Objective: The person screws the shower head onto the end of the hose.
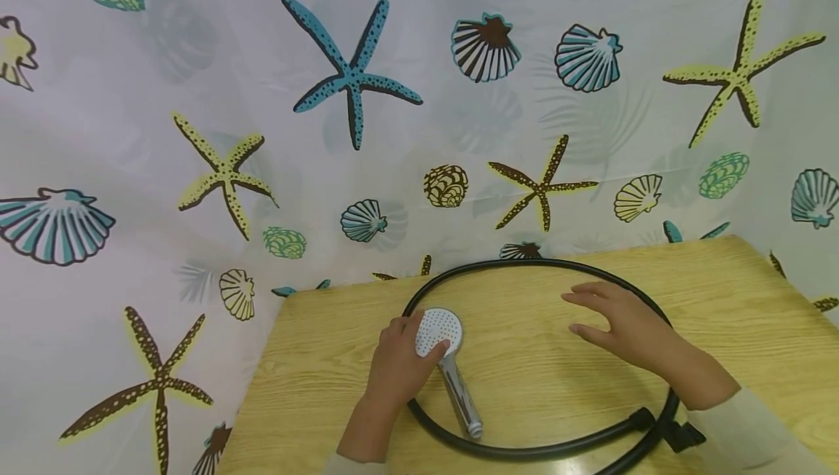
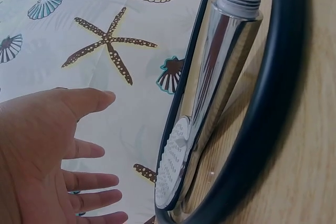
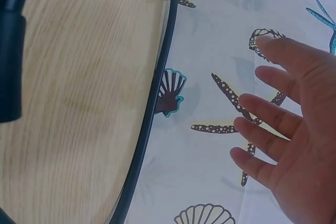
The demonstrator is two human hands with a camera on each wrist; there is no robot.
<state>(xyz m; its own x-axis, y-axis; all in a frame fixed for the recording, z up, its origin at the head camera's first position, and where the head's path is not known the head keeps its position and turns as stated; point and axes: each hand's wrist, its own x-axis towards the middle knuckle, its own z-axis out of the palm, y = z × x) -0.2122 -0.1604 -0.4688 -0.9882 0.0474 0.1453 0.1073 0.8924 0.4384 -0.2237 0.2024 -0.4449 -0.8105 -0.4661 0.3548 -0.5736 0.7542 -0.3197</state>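
Note:
A handheld shower head (image 1: 459, 391) lies on the wooden table, its white spray face up and its chrome handle angled toward me. In the left wrist view the shower head (image 2: 218, 72) shows a bare threaded end. My left hand (image 1: 398, 362) hovers over the left edge of the spray face. The left wrist view shows this hand (image 2: 42, 150) with fingers extended, apart from the shower head. A black hose (image 1: 524, 453) loops around the shower head. My right hand (image 1: 625, 326) hovers over the loop's right side, fingers spread and holding nothing.
One black hose end (image 1: 642, 419) and a black fitting (image 1: 684, 435) lie at the front right, near my right sleeve. A shower curtain (image 1: 426, 111) with starfish and shells hangs behind the wooden table (image 1: 301, 358) and along its sides.

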